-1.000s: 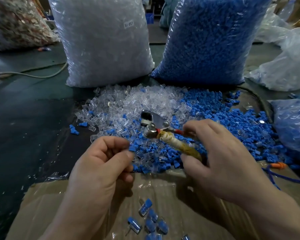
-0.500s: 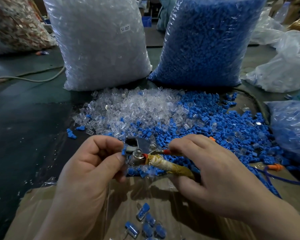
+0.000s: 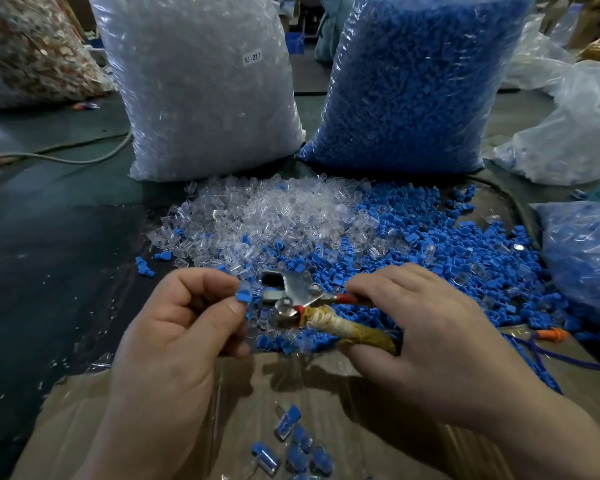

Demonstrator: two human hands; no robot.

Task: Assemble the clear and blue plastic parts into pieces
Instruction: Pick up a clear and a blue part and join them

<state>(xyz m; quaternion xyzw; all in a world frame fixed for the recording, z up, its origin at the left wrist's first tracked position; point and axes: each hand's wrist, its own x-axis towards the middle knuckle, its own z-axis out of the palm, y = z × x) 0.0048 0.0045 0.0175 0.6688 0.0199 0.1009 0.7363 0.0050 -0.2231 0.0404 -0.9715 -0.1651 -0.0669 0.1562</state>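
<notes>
My left hand pinches a small blue-and-clear piece between thumb and forefinger, right at the open metal jaws of a hand press tool. My right hand grips that tool by its tape-wrapped handles. Behind the hands lies a heap of loose clear parts merging on the right into a heap of blue parts. Several assembled blue-and-clear pieces lie on the cardboard near me.
A big bag of clear parts and a big bag of blue parts stand behind the heaps. More plastic bags sit at the right and far left. A cable runs over the dark mat at left.
Both hands drew closer to me and together. The tool swung left until its jaws met the piece in my left hand, which now shows at the fingertips.
</notes>
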